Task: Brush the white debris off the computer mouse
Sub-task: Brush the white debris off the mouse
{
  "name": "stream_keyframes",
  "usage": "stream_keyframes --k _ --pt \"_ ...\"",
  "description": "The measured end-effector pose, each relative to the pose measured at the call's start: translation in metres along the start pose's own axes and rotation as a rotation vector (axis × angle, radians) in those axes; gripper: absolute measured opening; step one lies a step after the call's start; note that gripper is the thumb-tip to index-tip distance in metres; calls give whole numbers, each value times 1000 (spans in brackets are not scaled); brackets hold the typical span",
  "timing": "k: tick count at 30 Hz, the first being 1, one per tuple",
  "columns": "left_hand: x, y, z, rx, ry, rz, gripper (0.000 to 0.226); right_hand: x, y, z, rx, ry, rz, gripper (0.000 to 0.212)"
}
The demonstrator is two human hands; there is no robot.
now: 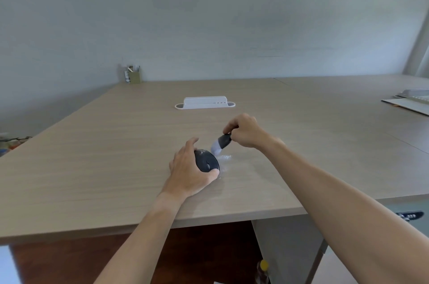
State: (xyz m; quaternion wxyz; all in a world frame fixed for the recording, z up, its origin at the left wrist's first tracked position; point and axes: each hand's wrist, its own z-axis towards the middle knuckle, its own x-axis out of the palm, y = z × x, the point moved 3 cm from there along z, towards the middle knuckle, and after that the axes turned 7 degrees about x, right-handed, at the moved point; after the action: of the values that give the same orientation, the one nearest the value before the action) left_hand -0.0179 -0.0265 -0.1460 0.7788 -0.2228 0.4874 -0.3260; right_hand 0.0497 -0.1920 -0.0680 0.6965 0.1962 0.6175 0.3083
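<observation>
A dark computer mouse (206,161) rests on the wooden desk (116,156), tilted up on its side. My left hand (189,171) grips it from the left, thumb under its near end. My right hand (245,131) holds a small brush (221,143) with a dark ferrule and whitish bristles. The bristle tip is at the mouse's far right edge. White debris (226,156) lies scattered on the desk just right of the mouse, and a few specks show on the mouse's top.
A white rack-like holder (204,102) lies further back on the desk. A pen cup (134,75) stands at the far left corner by the wall. Papers and a tray (411,100) sit at the right edge. The desk's front edge runs just below my forearms.
</observation>
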Motion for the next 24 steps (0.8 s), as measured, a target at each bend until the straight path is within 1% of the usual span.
stream_keyframes --k 4,6,9,11,14,16,18,19,21,23,24 --pt "1 0 0 -22 14 42 104 10 4 -6 28 100 139 40" --pt "2 1 -1 -27 7 45 107 12 1 -6 29 141 105 41" --pt "1 1 0 -28 0 21 103 6 -6 -3 0 81 -29 44" --pt "1 1 0 -19 8 13 100 0 -11 0 5 33 -25 44" --pt "0 -1 0 -10 20 9 95 -2 -15 0 52 28 146 39" --pt "0 -2 -1 -23 12 56 92 3 -14 -1 76 82 267 37" --pt "1 -3 -3 -58 -11 122 85 10 -13 -4 95 139 300 35" --pt "1 -3 -3 -75 -20 141 79 13 -13 -5 89 156 266 36" --pt "2 -2 -3 -89 -38 153 67 15 -12 -6 44 148 113 38" --pt "2 1 -2 -90 -48 137 59 11 -15 -4 3 71 -24 41" --pt "3 3 -2 -89 -46 128 57 8 -17 -2 5 43 -29 42"
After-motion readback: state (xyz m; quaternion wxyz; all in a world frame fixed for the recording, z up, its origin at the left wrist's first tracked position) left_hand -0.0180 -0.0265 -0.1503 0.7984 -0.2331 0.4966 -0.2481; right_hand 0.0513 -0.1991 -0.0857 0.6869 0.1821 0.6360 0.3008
